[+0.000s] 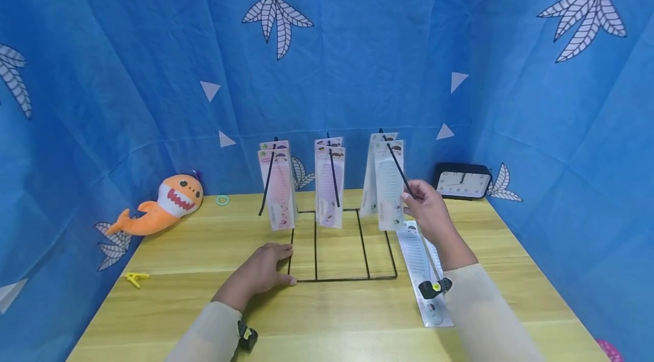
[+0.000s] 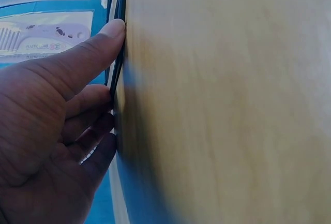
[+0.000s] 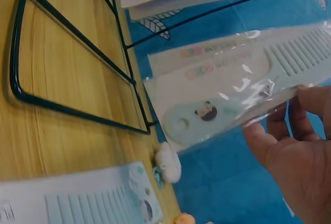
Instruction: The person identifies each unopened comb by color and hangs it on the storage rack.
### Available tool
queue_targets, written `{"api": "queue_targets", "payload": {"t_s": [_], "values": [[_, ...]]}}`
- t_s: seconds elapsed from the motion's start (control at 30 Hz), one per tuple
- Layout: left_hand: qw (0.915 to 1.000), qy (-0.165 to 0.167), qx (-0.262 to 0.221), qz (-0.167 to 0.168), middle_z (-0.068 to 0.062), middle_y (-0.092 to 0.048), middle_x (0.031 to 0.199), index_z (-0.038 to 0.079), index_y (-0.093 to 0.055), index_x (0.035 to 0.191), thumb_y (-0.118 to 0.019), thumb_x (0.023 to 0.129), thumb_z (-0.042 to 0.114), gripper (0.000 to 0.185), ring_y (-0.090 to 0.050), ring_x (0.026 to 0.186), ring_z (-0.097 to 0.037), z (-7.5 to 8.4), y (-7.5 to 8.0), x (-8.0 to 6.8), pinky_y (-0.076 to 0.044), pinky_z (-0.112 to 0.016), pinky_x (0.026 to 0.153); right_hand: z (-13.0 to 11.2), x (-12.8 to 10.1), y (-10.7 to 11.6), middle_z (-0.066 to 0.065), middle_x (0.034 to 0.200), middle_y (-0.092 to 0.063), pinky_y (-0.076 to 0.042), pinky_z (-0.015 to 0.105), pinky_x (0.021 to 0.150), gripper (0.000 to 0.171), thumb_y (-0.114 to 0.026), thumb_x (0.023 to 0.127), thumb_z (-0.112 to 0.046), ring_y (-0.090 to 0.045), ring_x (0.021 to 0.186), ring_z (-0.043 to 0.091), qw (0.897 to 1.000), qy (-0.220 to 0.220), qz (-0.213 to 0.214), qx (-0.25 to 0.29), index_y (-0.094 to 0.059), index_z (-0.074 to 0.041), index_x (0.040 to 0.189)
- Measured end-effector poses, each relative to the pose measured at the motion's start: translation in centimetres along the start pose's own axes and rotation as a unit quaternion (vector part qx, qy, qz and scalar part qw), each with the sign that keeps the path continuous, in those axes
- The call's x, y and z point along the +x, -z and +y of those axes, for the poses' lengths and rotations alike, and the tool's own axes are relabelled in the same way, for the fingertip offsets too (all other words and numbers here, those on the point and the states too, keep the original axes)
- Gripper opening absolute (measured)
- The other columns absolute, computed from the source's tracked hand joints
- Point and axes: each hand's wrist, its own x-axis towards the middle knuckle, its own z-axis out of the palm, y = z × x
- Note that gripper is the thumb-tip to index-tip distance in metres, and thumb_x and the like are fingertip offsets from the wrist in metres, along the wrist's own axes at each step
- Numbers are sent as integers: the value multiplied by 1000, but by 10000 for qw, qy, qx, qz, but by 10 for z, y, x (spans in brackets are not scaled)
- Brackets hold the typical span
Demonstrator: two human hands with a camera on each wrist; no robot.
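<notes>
Pale green packaged comb [image 1: 389,192] hanging upright on black wire rack [image 1: 341,248], rightmost hook.

The scene is enclosed on three sides by a blue fabric backdrop [image 1: 357,55], printed with white leaves, white triangles and pink spotted shapes. The cloth is creased and hung down to a light wooden table [image 1: 194,260] with visible grain. Even, diffuse lighting is observed; soft shadows are cast on the tabletop. No floor can be seen.
</notes>
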Motion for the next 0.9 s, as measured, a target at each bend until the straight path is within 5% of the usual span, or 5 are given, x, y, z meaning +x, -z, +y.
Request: {"api": "queue_targets", "payload": {"t_s": [0.2, 0.4, 0.63, 0.9], "values": [[10000, -58, 39, -3, -12, -53, 167, 6, -61, 155, -93, 89, 33, 78, -43, 158, -40, -2, -1, 2, -38, -57, 132, 0, 6, -10, 25, 134, -62, -64, 43, 106, 21, -54, 115, -11, -65, 134, 38, 9991, 261, -239, 232, -55, 3, 131], [9998, -206, 12, 45, -14, -54, 165, 4, -62, 153, -93, 88, 34, 78, -44, 157, -42, -5, 0, 2, -38, -58, 131, 2, 11, -16, 25, 124, -62, -63, 54, 107, 16, -56, 114, -9, -69, 130, 40, 9976, 586, -140, 338, -57, 5, 123], [9999, -152, 9, 22, -13, -54, 166, 5, -62, 153, -93, 88, 35, 78, -44, 157, -41, -5, -2, 1, -39, -57, 131, 3, 13, -20, 20, 125, -65, -65, 47, 105, 20, -55, 116, -16, -69, 127, 36, 9984, 563, 78, 44, -59, 0, 127], [9999, -155, 51, 50, -13, -55, 165, 5, -63, 153, -94, 88, 35, 78, -45, 157, -41, -4, -1, 2, -39, -58, 131, 0, 13, -18, 20, 136, -66, -63, 52, 108, 27, -55, 116, -23, -70, 128, 40, 9989, 363, 220, -200, -58, -6, 136]]}}
